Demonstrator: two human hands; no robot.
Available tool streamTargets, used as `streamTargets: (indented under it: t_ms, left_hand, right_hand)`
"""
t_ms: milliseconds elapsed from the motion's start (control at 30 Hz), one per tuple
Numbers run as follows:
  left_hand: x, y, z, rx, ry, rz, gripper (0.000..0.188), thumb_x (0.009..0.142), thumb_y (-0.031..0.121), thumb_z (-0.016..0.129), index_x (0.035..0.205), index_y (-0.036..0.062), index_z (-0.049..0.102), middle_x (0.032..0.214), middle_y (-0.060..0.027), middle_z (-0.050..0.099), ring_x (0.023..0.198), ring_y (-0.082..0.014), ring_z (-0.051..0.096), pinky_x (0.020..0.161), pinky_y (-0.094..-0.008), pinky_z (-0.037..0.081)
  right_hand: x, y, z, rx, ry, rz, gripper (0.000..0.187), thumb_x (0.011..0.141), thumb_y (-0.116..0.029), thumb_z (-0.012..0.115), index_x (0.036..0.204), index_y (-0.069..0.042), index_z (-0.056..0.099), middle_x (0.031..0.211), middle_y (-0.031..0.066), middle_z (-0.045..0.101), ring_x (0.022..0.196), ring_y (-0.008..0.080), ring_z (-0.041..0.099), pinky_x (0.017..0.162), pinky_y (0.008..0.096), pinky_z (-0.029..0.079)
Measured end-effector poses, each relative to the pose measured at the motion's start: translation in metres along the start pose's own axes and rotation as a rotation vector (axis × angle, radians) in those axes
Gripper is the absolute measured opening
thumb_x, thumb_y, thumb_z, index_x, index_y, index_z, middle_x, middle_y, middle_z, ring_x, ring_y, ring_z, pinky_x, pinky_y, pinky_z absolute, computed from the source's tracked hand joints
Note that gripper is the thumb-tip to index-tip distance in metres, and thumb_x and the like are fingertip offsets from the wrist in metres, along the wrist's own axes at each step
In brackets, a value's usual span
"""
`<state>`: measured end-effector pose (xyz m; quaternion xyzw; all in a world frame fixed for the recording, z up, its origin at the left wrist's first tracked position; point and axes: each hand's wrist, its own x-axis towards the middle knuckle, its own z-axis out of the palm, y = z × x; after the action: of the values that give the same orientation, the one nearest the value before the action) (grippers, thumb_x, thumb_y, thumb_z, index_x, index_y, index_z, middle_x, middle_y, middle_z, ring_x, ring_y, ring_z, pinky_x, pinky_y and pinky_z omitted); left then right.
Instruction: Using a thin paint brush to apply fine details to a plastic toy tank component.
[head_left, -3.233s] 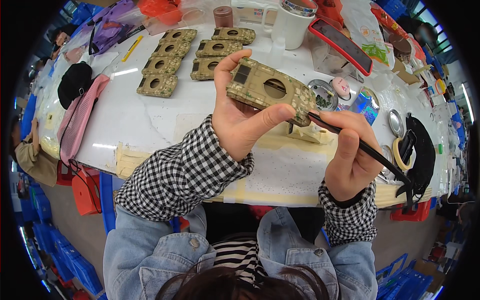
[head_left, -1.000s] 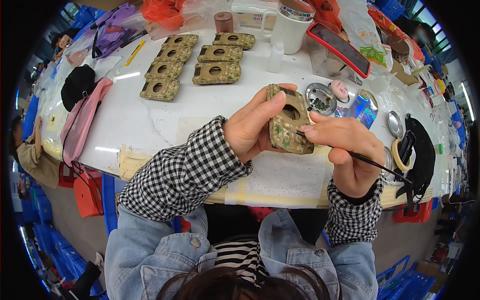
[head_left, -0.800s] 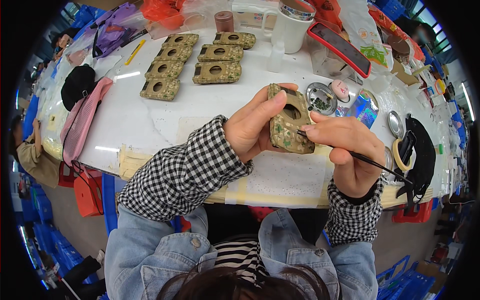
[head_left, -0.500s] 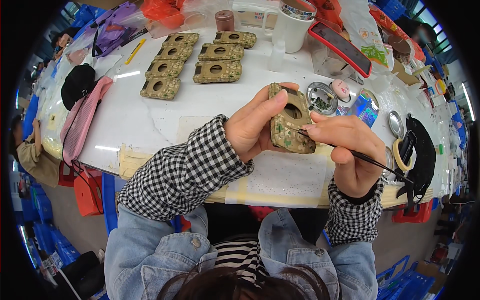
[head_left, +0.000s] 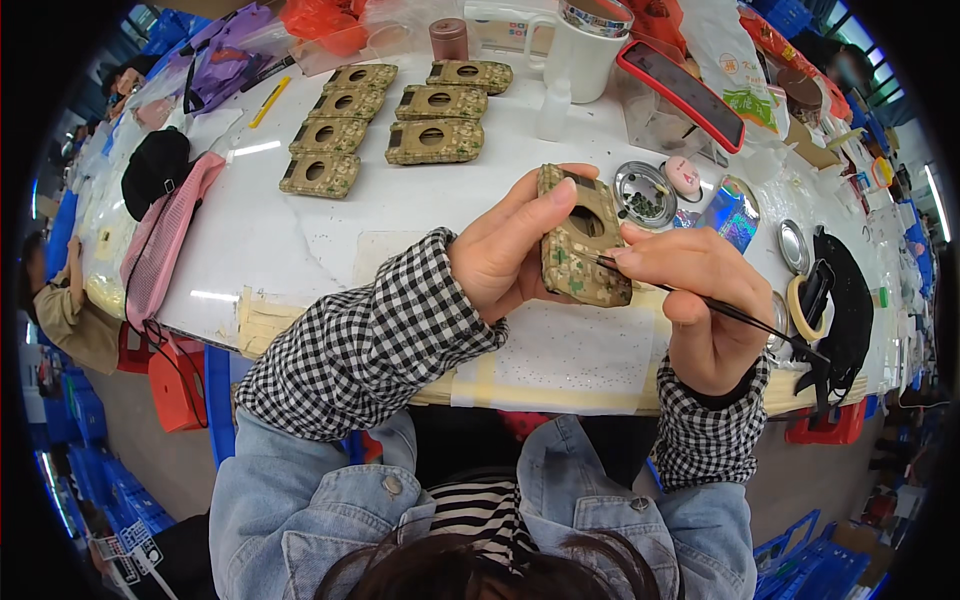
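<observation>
Metal dish (head_left: 632, 178): round, on the white table (head_left: 300, 240), small dark green pieces (head_left: 642, 206) lying in it.
Tank hull (head_left: 585, 274): a camouflaged model part with a round hole in its top, held up off the table, left of the dish and nearer the person.
Left hand (head_left: 505, 235): left of the dish, clasping that hull, thumb pressed on its edge; most of the other fingers I can't see.
Right hand (head_left: 708, 272): on the near side of the dish and slightly right, thumb and fingers pinching the slim black tweezers.
Tweezers (head_left: 738, 316): tips at the hull's top face, on the near side of its hole; whether they grip anything, I can't tell.
Other hulls (head_left: 455, 152): seven alike, well left of the dish, four in one column and three in the next, holes upward.
White mug (head_left: 588, 72): beyond the dish and to its left, a small translucent bottle (head_left: 552, 116) just in front.
Red-cased phone (head_left: 685, 97): beyond the dish, slightly right, propped aslant.
Holographic sheet (head_left: 735, 212): right of the dish, catching blue light.
Speckled paper (head_left: 560, 365): on the near side of the dish, below both hands.
Tape roll (head_left: 798, 312): right of the dish and nearer the person.
</observation>
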<state>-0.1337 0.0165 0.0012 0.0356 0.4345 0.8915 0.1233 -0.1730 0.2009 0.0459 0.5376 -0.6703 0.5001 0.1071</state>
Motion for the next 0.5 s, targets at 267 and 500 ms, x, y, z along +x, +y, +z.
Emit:
streamTargets:
  t_ms: [267, 500]
  left_hand:
    - [-0.0008, 0.0018, 0.0016, -0.007, 0.0, -0.016, 0.05, 0.096, 0.043, 0.037, 0.133, 0.0092, 0.035, 0.115, -0.0096, 0.055, 0.106, -0.0178, 0.055, 0.091, -0.0333, 0.047]
    - [0.0007, -0.0006, -0.0011, -0.021, -0.02, -0.01, 0.049, 0.096, 0.043, 0.037, 0.133, 0.0098, 0.035, 0.115, -0.0099, 0.055, 0.106, -0.0182, 0.056, 0.09, -0.0332, 0.047]
  right_hand:
    - [-0.0001, -0.0001, -0.0005, -0.016, 0.003, 0.001, 0.026, 0.083, -0.022, 0.065, 0.093, 0.002, 0.064, 0.09, 0.0104, 0.068, 0.082, 0.027, 0.064, 0.077, 0.0341, 0.052]
    - [-0.0001, -0.0011, 0.0003, -0.003, 0.007, 0.017, 0.026, 0.083, -0.022, 0.066, 0.093, 0.002, 0.065, 0.09, 0.0104, 0.068, 0.084, 0.0273, 0.064, 0.076, 0.0335, 0.052]
